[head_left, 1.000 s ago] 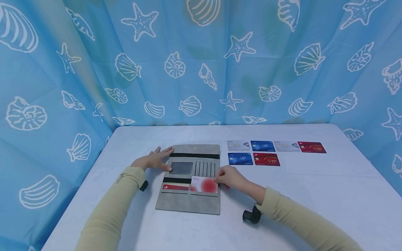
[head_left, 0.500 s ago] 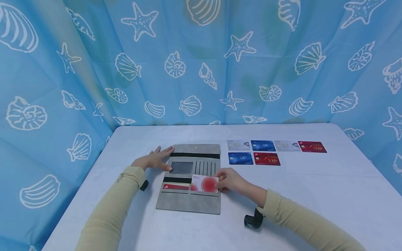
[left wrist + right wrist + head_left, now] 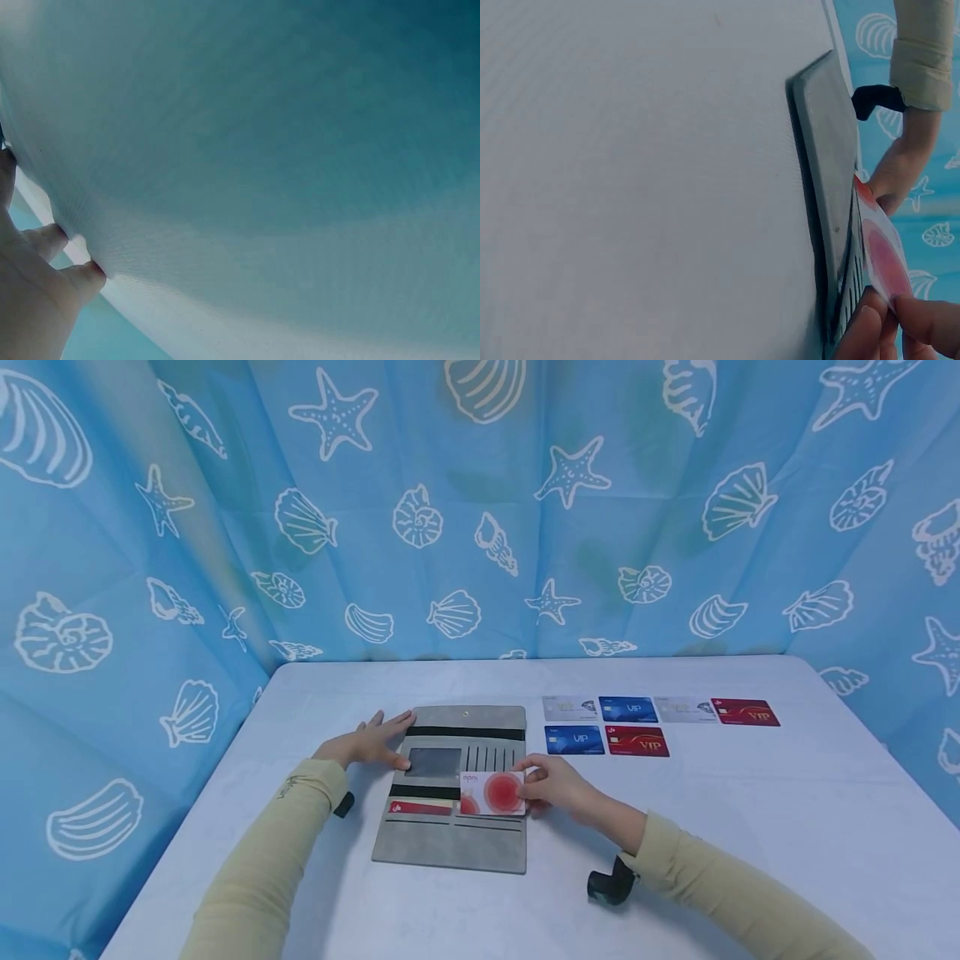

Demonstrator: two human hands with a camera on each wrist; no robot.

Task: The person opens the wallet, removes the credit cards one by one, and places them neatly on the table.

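Note:
A grey card wallet (image 3: 487, 852) lies unfolded on the table, with black bands, a clear window and card slots. My right hand (image 3: 558, 789) pinches the right end of a white card with red circles (image 3: 480, 793), which lies over the wallet's lower right slot. In the right wrist view the card (image 3: 885, 251) tilts up from the wallet (image 3: 825, 135) between thumb and fingers. My left hand (image 3: 367, 745) rests at the wallet's left edge, fingers spread. A red card (image 3: 422, 807) sits mostly hidden in the lower left slot.
Right of the wallet lie two rows of cards: silver cards (image 3: 570, 708), blue VIP cards (image 3: 628, 708) and red VIP cards (image 3: 637, 741). A blue curtain with white shells (image 3: 480, 510) hangs behind the white table (image 3: 750, 827).
The white card has come up out of the lower right slot and shifted slightly right, drawn by my right hand. My left hand stays in place.

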